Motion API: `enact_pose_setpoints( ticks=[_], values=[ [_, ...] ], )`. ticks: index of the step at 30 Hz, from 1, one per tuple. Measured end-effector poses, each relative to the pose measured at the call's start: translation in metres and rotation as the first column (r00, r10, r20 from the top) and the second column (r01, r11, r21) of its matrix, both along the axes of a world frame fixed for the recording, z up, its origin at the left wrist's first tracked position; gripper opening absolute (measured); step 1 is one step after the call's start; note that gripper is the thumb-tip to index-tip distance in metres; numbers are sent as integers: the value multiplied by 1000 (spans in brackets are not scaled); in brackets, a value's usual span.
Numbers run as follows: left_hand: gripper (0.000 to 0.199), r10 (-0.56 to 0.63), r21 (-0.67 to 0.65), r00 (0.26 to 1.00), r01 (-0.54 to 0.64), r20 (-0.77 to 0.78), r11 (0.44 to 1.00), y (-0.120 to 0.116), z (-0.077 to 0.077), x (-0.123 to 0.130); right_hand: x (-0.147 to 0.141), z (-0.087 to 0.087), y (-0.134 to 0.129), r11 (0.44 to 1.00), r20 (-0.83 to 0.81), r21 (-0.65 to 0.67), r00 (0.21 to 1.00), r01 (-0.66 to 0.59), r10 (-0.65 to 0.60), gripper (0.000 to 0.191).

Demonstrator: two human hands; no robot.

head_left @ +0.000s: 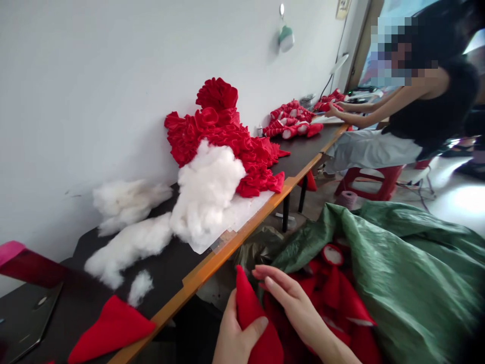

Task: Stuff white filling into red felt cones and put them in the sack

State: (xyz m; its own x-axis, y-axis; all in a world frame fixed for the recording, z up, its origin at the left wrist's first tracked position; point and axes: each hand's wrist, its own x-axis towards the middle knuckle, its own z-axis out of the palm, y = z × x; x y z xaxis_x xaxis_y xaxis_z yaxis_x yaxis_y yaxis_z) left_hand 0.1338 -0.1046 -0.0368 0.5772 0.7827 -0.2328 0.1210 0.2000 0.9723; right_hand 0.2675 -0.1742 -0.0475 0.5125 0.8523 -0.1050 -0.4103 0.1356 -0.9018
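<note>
My left hand (240,326) is wrapped round a red cone-shaped fabric piece (253,308), its pointed tip upward and its body plump. Just right of the tip, my right hand (282,290) is held with fingers stretched out, holding nothing that I can see. Behind that hand, more red fabric pieces (350,298), some with white ends, lie in a green plastic sack (405,268). A flat red fabric triangle (111,328) rests at the near edge of the black table (166,283).
White stuffing (208,187) is heaped on the table before a pile of ruffled red fabric (223,121). A tablet-like device (32,318) lies at left. Farther along, a person (424,111) sits on a red stool (373,182), handling red pieces. Orange tape (242,232) lines the table edge.
</note>
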Motion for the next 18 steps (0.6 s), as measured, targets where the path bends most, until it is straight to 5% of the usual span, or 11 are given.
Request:
enact_pose_setpoints(
  ticks=[4, 11, 18],
  values=[
    [55, 32, 84, 999, -33, 19, 996, -3, -13, -2, -6, 16, 20, 976, -5, 11, 976, -218, 218, 31],
    [61, 88, 111, 996, -90, 19, 990, 2, -42, -10, -21, 7, 35, 983, -91, -26, 980, -182, 179, 24],
    [67, -149, 43, 984, 154, -99, 987, 10, -25, -12, -22, -7, 44, 989, -132, -29, 981, -146, 141, 26]
  ],
)
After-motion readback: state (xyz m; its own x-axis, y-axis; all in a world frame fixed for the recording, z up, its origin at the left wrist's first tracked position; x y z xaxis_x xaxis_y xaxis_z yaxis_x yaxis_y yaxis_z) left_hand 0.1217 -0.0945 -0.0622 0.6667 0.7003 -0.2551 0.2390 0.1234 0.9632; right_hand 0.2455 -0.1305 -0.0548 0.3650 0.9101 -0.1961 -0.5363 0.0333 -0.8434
